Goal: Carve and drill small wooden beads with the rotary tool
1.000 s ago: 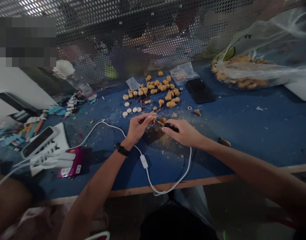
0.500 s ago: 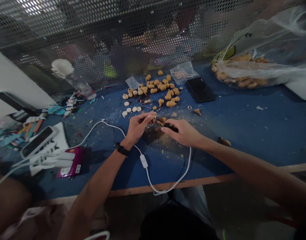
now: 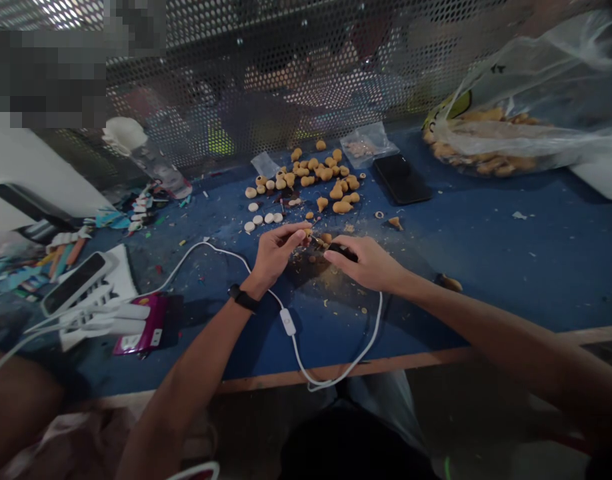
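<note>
My left hand (image 3: pixel 277 253), with a black band on its wrist, pinches a small tan gourd (image 3: pixel 307 234) between thumb and fingers. My right hand (image 3: pixel 373 263) is wrapped round the black handle of a corded carving tool (image 3: pixel 343 253). Its thin metal tip points at the gourd; whether it touches cannot be made out. A white cord with an inline switch (image 3: pixel 287 322) loops below the hands. Under and around them lie pale shavings and another tan gourd (image 3: pixel 327 238). Beyond, several small gourds (image 3: pixel 326 175) are heaped, with white round discs (image 3: pixel 257 220) at their left.
A black phone (image 3: pixel 402 179) and a small clear bag (image 3: pixel 369 145) lie behind the gourds. At back right sits a big plastic bag of gourds (image 3: pixel 491 143). A power strip (image 3: pixel 99 313), a magenta box (image 3: pixel 153 325) and clutter occupy the left. A perforated metal panel (image 3: pixel 306 87) bounds the back.
My right hand has shifted very slightly with the tool, and its thin tip shows a little more clearly beside the gourd. My left hand stays nearly in place.
</note>
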The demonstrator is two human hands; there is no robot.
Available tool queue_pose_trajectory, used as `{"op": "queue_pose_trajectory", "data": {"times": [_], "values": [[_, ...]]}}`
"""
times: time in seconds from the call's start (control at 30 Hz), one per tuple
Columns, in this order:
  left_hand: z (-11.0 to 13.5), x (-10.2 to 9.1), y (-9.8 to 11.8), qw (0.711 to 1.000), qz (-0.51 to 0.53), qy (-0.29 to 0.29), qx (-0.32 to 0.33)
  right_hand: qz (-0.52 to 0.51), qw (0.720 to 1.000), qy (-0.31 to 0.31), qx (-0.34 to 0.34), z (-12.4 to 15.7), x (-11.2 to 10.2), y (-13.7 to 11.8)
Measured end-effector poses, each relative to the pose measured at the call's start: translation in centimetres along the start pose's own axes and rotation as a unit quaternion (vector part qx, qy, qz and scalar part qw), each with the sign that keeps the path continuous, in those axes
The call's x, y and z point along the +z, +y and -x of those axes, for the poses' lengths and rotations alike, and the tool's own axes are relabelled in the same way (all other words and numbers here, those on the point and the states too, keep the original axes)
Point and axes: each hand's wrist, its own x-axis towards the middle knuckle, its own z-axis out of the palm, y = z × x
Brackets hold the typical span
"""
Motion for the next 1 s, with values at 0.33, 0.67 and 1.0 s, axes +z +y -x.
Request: {"op": "queue_pose_trajectory", "data": {"times": [0.33,0.67,1.0], "values": [[-0.06,-0.14,0.09,0.999,-0.024,-0.002,0.023,-0.005,1.0,-0.012,0.01,0.04,-0.03,-0.11],[-0.01,-0.17,-0.03,0.999,-0.028,-0.004,0.026,0.004,1.0,0.002,0.005,-0.11,0.02,0.11],[0.04,-0.1,0.13,0.999,-0.034,0.001,0.022,0.0,1.0,-0.007,0.006,0.05,0.0,-0.12]]}}
